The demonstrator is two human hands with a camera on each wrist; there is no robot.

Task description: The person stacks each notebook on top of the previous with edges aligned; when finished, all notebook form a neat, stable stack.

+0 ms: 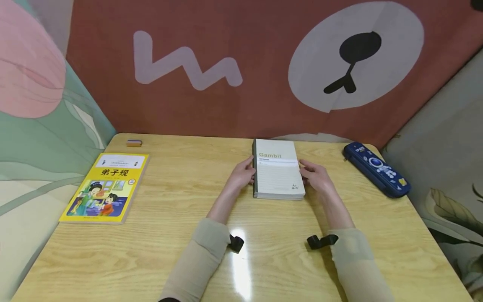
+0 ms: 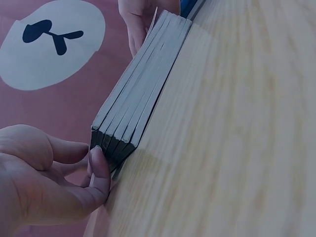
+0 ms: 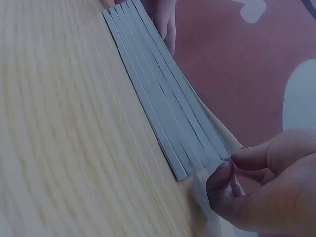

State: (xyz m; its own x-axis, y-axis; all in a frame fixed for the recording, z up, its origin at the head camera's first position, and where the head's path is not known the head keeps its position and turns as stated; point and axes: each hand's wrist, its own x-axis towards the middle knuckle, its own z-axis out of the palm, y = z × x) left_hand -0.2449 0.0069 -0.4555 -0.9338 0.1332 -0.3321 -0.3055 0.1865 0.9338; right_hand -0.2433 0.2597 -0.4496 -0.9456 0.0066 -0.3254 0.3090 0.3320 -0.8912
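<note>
A neat stack of notebooks (image 1: 277,176) with "Gambit" on its top cover lies on the table near the back edge. Its dark spines face left, and several layers of pages show along the near side (image 2: 148,74). At the spine side, my left hand (image 1: 242,174) holds the stack with bent fingers and thumb at the edge. My right hand (image 1: 317,176) holds the opposite side, its thumb and fingers (image 3: 220,180) at the near corner. The top cover lifts slightly from the pages in the right wrist view. Some fingertips are hidden behind the stack.
A yellow book (image 1: 105,188) with a cartoon cover lies at the left of the wooden table (image 1: 170,260). Behind it sits a small striped eraser-like block (image 1: 134,143). To the right is a dark blue pencil case (image 1: 377,170). A reddish-brown patterned backdrop (image 1: 264,109) borders the back.
</note>
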